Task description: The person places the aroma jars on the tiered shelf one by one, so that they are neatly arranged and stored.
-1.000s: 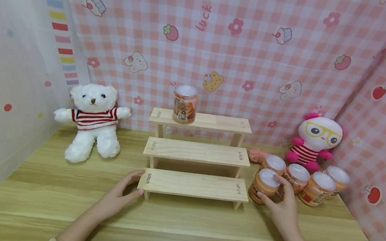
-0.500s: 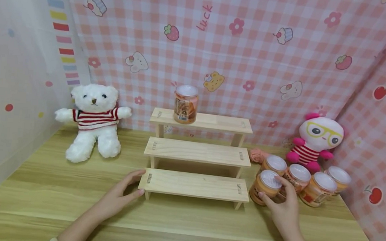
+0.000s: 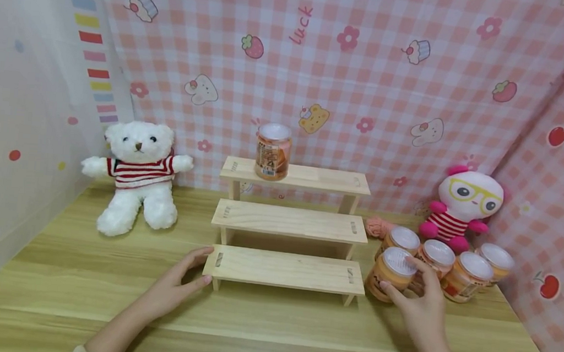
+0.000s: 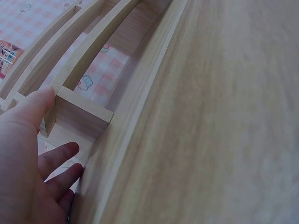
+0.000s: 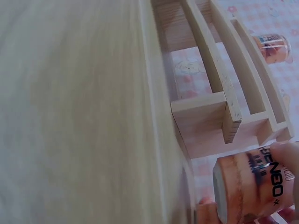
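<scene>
The desk (image 3: 79,292) ran broad and bare along its near edge, open room between my two arms. At its middle stood the three-step wooden shelf (image 3: 288,221), its back toward the far edge and the checked cloth (image 3: 370,67). A white teddy bear (image 3: 135,178) sat near the far left corner, a pink plush doll (image 3: 460,209) near the far right. My left hand (image 3: 176,284) rested at the left end of the lowest step, fingers loosely apart, thumb on the board's end, gripping nothing. My right hand (image 3: 420,308) clamped its fingers and thumb round the front jar (image 3: 391,267), just off the shelf's right end toward the desk's right edge. Four more jars (image 3: 446,261) crowded just behind it, leaving little room there. One jar (image 3: 273,151) stood upright at the left of the top step.

The head view alone showed the toys and the cluster of jars. The left wrist view showed my thumb (image 4: 35,107) against the shelf's corner post and the hollow under the steps. The right wrist view showed the held jar's dark lettering and my fingers wrapped about it, just beside the shelf's leg.
</scene>
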A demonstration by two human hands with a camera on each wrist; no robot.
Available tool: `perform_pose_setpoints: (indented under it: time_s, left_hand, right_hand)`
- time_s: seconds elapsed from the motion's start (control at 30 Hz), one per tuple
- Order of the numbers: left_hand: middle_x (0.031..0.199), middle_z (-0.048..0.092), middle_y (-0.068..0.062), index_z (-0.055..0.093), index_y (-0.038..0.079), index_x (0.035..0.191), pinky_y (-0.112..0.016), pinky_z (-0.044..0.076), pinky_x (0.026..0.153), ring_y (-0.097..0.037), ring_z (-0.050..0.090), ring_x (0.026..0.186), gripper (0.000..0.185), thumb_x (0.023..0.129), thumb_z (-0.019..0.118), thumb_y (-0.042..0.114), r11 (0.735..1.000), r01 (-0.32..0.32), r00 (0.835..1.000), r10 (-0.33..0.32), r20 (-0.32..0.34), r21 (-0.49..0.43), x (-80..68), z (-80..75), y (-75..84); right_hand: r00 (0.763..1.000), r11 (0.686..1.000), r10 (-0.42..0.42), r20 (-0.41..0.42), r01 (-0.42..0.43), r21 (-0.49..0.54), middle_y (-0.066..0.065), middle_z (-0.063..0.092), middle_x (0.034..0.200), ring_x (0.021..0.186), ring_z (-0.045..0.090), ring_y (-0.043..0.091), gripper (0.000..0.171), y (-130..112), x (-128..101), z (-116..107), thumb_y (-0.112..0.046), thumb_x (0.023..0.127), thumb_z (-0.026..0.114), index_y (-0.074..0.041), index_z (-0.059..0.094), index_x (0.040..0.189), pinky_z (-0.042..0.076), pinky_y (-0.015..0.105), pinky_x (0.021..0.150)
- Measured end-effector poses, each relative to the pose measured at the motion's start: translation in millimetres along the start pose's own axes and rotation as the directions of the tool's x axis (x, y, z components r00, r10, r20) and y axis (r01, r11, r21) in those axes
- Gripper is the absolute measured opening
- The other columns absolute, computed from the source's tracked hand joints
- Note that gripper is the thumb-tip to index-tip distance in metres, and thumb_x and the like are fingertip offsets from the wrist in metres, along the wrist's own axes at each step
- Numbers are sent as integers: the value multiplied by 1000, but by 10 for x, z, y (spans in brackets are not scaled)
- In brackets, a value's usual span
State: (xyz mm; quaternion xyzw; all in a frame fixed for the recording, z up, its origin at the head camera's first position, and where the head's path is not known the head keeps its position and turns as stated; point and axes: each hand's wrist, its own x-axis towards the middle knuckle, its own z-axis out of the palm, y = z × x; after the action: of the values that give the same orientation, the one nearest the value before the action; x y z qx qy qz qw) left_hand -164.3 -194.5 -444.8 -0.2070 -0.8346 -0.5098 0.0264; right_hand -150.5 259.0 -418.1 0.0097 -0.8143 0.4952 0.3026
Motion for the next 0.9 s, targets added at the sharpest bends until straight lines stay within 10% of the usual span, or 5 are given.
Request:
perform_pose_setpoints:
  time_s: [0.9]
  left_hand:
    - [132, 54, -14, 41, 16, 143, -57, 28, 103, -30, 44, 125, 54, 94, 63, 21, 1000, 1, 1000, -1, -5, 5, 0, 1, 0]
  right_hand:
    - [996, 996, -85, -4, 85, -24, -1, 54, 122, 98, 56, 4, 69, -640, 208, -177, 13, 62, 84, -3, 58, 124, 47, 12, 77]
